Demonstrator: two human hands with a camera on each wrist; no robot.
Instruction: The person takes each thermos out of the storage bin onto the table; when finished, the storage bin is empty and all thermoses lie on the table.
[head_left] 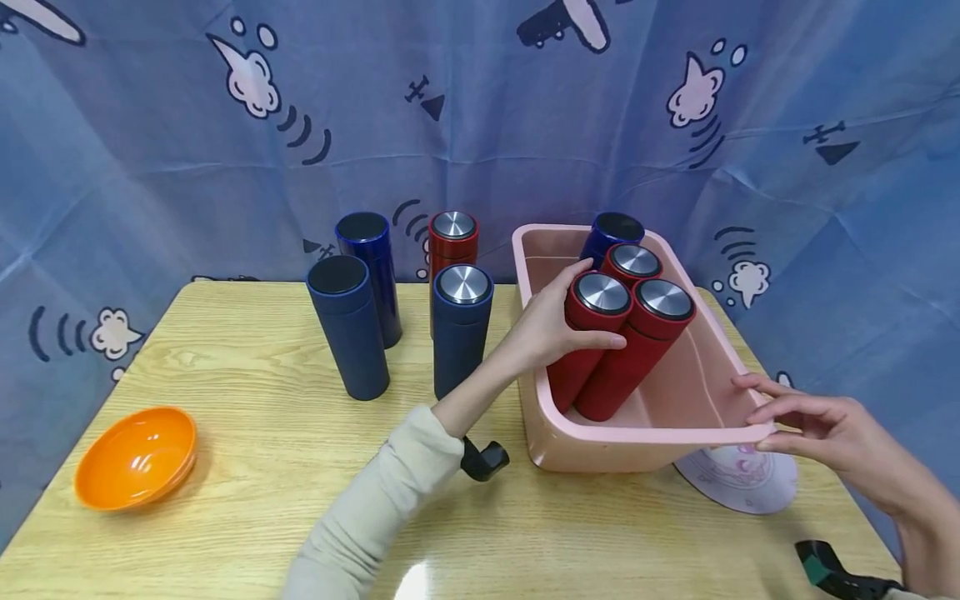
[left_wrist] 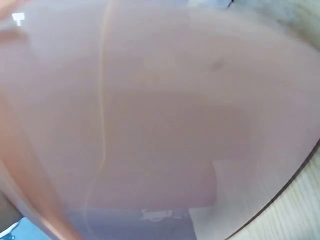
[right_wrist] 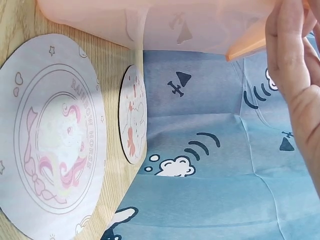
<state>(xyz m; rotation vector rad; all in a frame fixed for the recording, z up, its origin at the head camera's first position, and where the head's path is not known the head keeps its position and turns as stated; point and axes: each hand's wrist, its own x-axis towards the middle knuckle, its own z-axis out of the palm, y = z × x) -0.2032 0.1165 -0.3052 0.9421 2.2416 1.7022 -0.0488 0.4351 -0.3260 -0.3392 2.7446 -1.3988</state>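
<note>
In the head view, my left hand (head_left: 551, 323) reaches over the side of a pink bin (head_left: 660, 436) and grips a red thermos (head_left: 602, 293) near its top, thumb across the front. Two more red thermoses, one to the right (head_left: 665, 298) and one behind (head_left: 636, 260), lean close against it. A blue thermos (head_left: 617, 227) stands at the bin's back. My right hand (head_left: 817, 425) pinches the bin's near right corner at the rim. The bin's pink wall (left_wrist: 160, 100) fills most of the left wrist view, hiding the left fingers there.
Left of the bin stand dark blue thermoses (head_left: 348, 333) (head_left: 461, 333), a glossy blue one (head_left: 367, 242) and a red one (head_left: 453, 237). An orange bowl (head_left: 138, 458) sits at far left. Round printed mats (right_wrist: 55, 135) (right_wrist: 133, 115) lie beside the bin. A patterned curtain (head_left: 480, 108) hangs behind.
</note>
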